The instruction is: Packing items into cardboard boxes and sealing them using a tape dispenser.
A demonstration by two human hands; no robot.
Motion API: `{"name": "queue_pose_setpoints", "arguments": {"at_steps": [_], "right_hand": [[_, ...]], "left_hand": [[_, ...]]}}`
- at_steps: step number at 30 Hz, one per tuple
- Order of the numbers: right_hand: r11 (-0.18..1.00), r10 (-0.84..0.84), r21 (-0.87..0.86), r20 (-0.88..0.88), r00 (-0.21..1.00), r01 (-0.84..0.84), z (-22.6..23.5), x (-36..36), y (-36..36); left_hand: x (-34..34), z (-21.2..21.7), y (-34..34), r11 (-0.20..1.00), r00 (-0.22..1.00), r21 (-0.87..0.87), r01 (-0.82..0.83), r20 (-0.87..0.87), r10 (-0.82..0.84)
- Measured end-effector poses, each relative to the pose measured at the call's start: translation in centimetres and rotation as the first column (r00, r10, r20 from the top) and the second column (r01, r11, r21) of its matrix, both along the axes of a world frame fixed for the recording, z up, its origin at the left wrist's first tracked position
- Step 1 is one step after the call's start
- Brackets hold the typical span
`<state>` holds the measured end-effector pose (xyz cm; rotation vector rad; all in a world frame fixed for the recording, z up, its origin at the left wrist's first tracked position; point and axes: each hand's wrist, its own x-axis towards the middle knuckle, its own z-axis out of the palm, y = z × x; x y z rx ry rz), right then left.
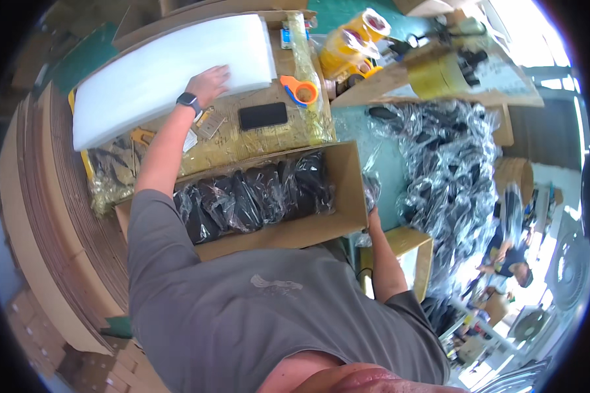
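Observation:
My left hand lies on a stack of white foam sheets, fingers stretched out and slightly blurred. Below it, in front of my body, stands an open cardboard box with a row of dark items in clear plastic bags. Just outside the box's right end, my right hand is closed around a plastic-wrapped item; most of its fingers are hidden.
An orange tape dispenser and a black phone lie beyond the box. Many bagged dark items are heaped at right, near yellow tape rolls. Flattened cardboard stands at left. Another person is far right.

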<state>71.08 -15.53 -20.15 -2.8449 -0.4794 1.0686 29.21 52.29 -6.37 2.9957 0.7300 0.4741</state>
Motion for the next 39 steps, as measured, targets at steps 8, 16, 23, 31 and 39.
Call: {"name": "queue_pose_setpoints", "arguments": {"at_steps": [8,16,23,31,39], "right_hand": [[0.998,-0.006,0.058,-0.015,1.0,0.006,3.3,-2.3,4.8],[0.957,-0.1,0.262,-0.109,0.989,0.125,7.1,0.5,0.7],[0.486,0.397,0.799,-0.563,0.725,0.355,27.9,2.9,-5.3],[0.932,-0.193,0.358,0.607,0.771,-0.048,15.0,27.7,-8.2],[0.995,0.049,0.011,0.818,0.573,-0.102,13.1,26.4,-8.8]], "left_hand": [[-3.6,-4.0,4.5,0.707,0.77,-0.653,-0.27,0.294,0.566],[3.6,4.1,-36.8,0.827,0.946,-0.535,-0.172,0.146,0.291],[15.7,2.8,-50.6,0.448,0.89,-0.892,-0.064,0.152,0.43],[20.2,8.9,-58.1,0.432,0.823,-0.902,0.003,0.247,0.511],[4.9,11.9,-51.1,0.513,0.658,-0.738,-0.439,0.124,0.742]]}}
